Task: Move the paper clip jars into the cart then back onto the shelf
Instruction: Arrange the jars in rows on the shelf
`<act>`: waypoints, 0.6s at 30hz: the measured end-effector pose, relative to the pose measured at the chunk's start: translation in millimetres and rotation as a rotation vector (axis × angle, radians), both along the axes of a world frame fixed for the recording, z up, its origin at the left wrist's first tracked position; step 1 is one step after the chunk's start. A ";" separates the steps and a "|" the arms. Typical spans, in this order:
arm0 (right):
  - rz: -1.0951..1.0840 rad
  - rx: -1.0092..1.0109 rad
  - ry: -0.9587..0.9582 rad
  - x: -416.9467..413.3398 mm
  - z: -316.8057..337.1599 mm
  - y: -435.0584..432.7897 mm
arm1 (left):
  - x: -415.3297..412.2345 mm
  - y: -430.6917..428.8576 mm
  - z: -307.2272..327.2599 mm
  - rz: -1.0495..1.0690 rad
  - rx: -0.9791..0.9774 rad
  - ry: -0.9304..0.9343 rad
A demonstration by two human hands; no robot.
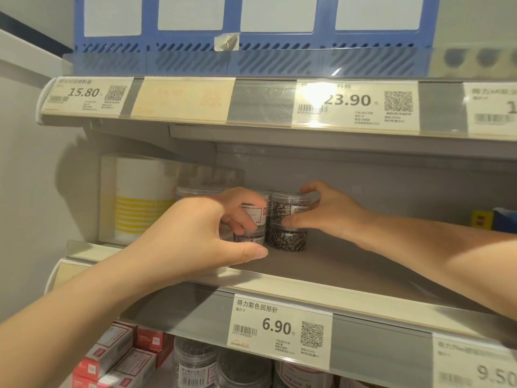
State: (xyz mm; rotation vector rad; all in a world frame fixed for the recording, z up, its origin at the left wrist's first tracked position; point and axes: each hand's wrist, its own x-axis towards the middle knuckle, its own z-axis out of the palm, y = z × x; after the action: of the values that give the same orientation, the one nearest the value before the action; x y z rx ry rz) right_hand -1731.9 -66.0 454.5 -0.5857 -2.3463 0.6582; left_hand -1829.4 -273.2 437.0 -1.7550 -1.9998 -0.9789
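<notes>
A grey store shelf [349, 270] is seen at chest height, fronted by a clear price rail on which a tag marked 6.90 [279, 329] is fixed. Two short stacks of clear paper clip jars are set side by side towards the left of this shelf, two jars to each stack, and the stacks touch.

The left hand [201, 236] is reached in from the lower left. Its grip is closed: the fingers are curled over and round the upper left jar [254, 215], which bears a red and white label, while the thumb is stretched out low in front of the lower left jar [250, 238].

The right hand [330, 214] is brought in from the right. Its grip is closed as well, with the upper right jar [291, 207] pinched between the thumb at its front and the fingers arched over its top and far side. This jar is seated upright on the lower right jar [286, 241].

A white box with yellow stripes [140, 197] is stood just to the left of the stacks. Blue baskets [232, 40] are kept on the shelf above; red boxes [117, 357] and more clip jars [195, 359] are stored on the one below.
</notes>
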 end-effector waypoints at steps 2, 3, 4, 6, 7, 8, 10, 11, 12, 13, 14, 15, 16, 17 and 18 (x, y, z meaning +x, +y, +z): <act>-0.005 0.027 0.005 0.9 -0.5 -0.5 | 0.3 0.0 0.1 0.004 0.001 0.008; -0.008 0.045 0.004 1.5 -0.9 -1.1 | 0.4 -0.1 0.0 0.007 0.000 0.011; -0.013 0.062 0.004 2.1 -1.1 -2.1 | 0.3 0.0 0.1 0.010 0.001 0.014; -0.023 0.079 0.003 3.1 -1.7 -2.9 | 0.2 0.0 0.0 0.011 0.002 0.016; -0.026 0.082 0.003 3.2 -1.9 -3.1 | 0.5 0.1 0.0 0.009 0.002 0.015; -0.027 0.084 0.005 3.3 -2.2 -3.1 | 1.0 0.0 0.0 0.007 0.003 0.013; -0.022 0.085 0.009 3.5 -2.3 -3.2 | 2.1 -0.3 0.4 -0.003 0.017 -0.018; -0.016 0.087 0.008 3.9 -2.2 -3.5 | 3.2 -0.7 0.8 -0.012 0.036 -0.044; -0.013 0.091 0.002 4.8 -1.8 -4.2 | 4.5 -1.2 1.5 -0.019 0.060 -0.064; -0.011 0.095 -0.010 5.8 -1.5 -5.0 | 6.0 -1.5 2.4 -0.022 0.081 -0.079; -0.008 0.101 -0.028 7.6 -0.9 -6.5 | 7.4 -1.8 3.8 -0.019 0.093 -0.089; -0.005 0.106 -0.050 9.5 -0.2 -8.0 | 8.9 -2.0 5.0 -0.013 0.104 -0.089; -0.003 0.110 -0.069 11.5 1.0 -9.3 | 10.1 -2.3 6.0 -0.003 0.111 -0.076; -0.004 0.112 -0.084 13.6 2.6 -10.2 | 12.1 -2.5 7.2 0.005 0.112 -0.057; -0.008 0.116 -0.097 17.1 4.8 -11.6 | 15.0 -2.9 8.3 0.018 0.104 -0.035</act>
State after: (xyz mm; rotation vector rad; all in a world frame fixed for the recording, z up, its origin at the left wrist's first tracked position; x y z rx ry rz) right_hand -1714.7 -77.5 459.3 -0.5861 -2.4519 0.4962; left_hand -1814.4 -276.1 445.4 -1.6731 -1.9448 -1.0951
